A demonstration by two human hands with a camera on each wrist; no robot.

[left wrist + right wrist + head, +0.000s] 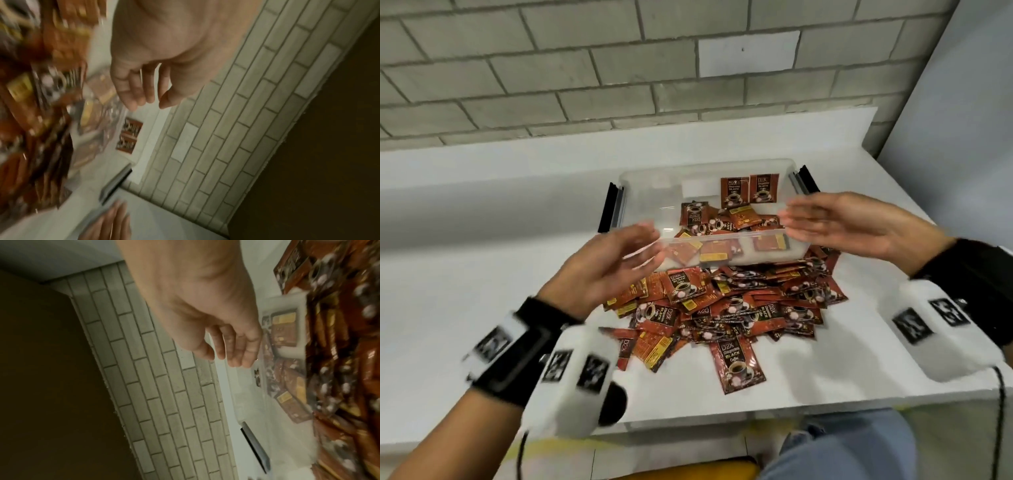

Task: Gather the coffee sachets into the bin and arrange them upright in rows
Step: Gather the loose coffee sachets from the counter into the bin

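A clear plastic bin (640, 192) stands on the white counter with black clips at both ends. Two red-brown coffee sachets (749, 192) stand upright against its far wall; several more lie loose on its floor. A big heap of sachets (726, 308) lies on the counter in front of the bin. My left hand (616, 270) hovers at the bin's front left corner, palm inward, fingers straight and empty. My right hand (835, 222) hovers at the front right corner, fingers straight, empty too. The wrist views show the left hand (144, 91) and right hand (232, 345) holding nothing.
A grey brick wall (619, 68) rises behind the counter's raised back ledge. Bare counter (465, 274) lies left of the heap. The counter's front edge (722, 414) is close to the heap, with a denim-clad leg (842, 445) below it.
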